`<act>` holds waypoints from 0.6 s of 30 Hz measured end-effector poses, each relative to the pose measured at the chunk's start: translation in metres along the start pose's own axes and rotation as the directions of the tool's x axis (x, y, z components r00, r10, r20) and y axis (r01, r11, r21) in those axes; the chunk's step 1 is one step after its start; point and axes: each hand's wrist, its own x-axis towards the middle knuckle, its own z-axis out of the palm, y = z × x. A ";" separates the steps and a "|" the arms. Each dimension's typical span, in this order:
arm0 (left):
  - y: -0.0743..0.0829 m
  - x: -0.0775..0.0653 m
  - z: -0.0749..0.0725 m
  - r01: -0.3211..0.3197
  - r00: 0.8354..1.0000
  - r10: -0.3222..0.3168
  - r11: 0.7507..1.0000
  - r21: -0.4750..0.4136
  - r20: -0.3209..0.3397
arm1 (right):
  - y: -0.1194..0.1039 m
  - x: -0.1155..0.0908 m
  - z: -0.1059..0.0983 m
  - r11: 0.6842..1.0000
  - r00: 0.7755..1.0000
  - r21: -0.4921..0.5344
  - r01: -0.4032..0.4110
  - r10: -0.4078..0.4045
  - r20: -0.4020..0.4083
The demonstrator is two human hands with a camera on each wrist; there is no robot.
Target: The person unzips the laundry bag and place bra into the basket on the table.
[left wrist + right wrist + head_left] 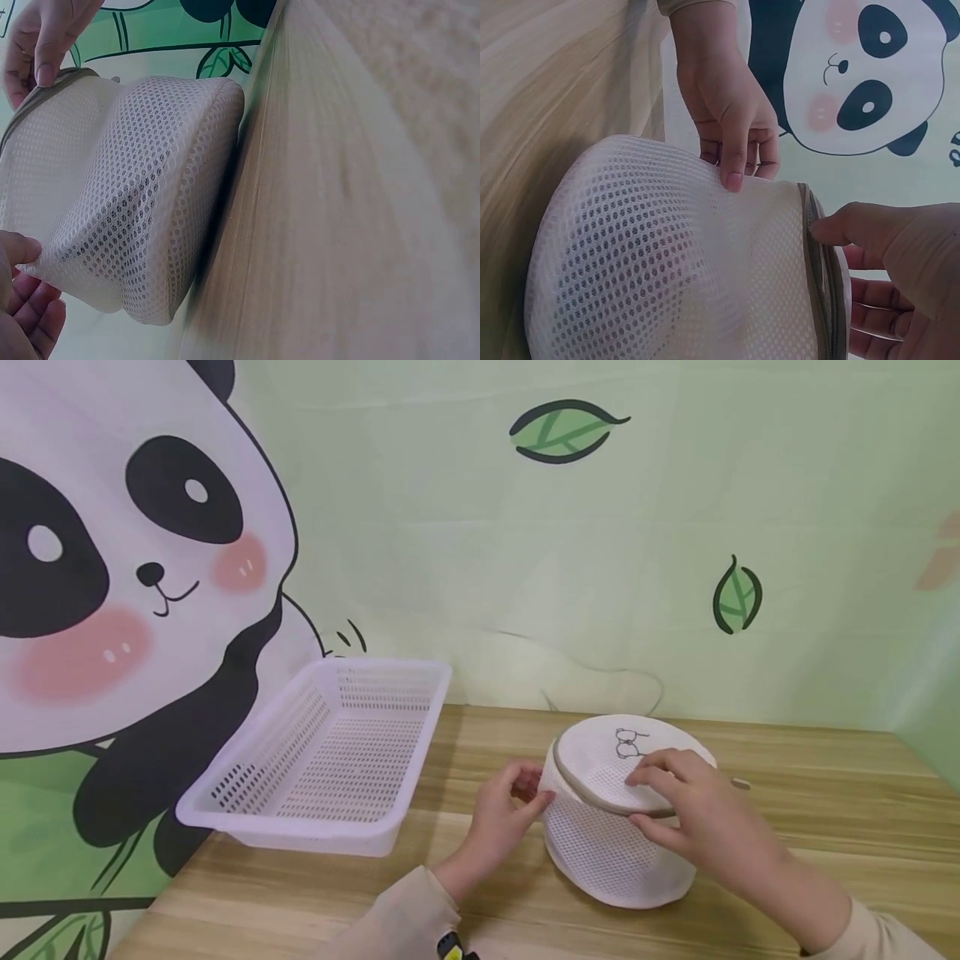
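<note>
A round white mesh laundry bag (615,852) stands on the wooden table, with a bear outline drawn on its lid (600,760). A grey-brown zipper (815,262) runs round the lid's edge, and a zipper pull (741,783) sticks out on the right. My left hand (504,810) pinches the mesh on the bag's left side, which looks drawn out there in the left wrist view. My right hand (705,810) grips the lid's near edge, thumb on the zipper and fingers over the lid. Through the mesh, the contents cannot be made out.
A white plastic basket (382,837) with slotted walls and floor stands to the left of the bag. Behind the wooden table (480,902) hangs a light green backdrop (420,527) with a panda and leaves printed on it.
</note>
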 end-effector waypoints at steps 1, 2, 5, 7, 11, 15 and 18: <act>0.000 0.000 0.000 -0.001 1.000 0.001 1.000 -0.002 0.000 | 0.001 -0.001 0.001 1.000 1.000 -0.003 0.013 -0.013 -0.011; 0.001 0.000 0.000 -0.002 1.000 0.002 1.000 -0.003 0.000 | 0.001 -0.001 0.001 1.000 0.999 -0.008 0.027 -0.027 -0.022; 0.002 0.000 -0.001 -0.004 1.000 0.004 1.000 -0.004 0.002 | 0.003 -0.002 0.003 0.998 0.997 -0.017 0.062 -0.062 -0.052; 0.003 0.000 -0.001 -0.001 1.000 0.001 1.000 -0.004 0.005 | 0.004 -0.003 0.005 0.997 0.995 -0.023 0.075 -0.077 -0.065; 0.003 0.000 -0.001 0.001 1.000 -0.001 1.000 0.003 0.009 | 0.005 -0.004 0.006 0.996 0.994 -0.032 0.081 -0.083 -0.071; 0.002 0.000 -0.001 -0.006 1.000 0.006 1.000 0.007 0.008 | 0.004 -0.004 0.005 0.996 0.993 -0.035 0.086 -0.089 -0.073; 0.001 -0.001 -0.001 -0.009 1.000 0.009 1.000 0.006 0.006 | 0.004 -0.003 0.005 0.994 0.991 -0.032 0.103 -0.105 -0.082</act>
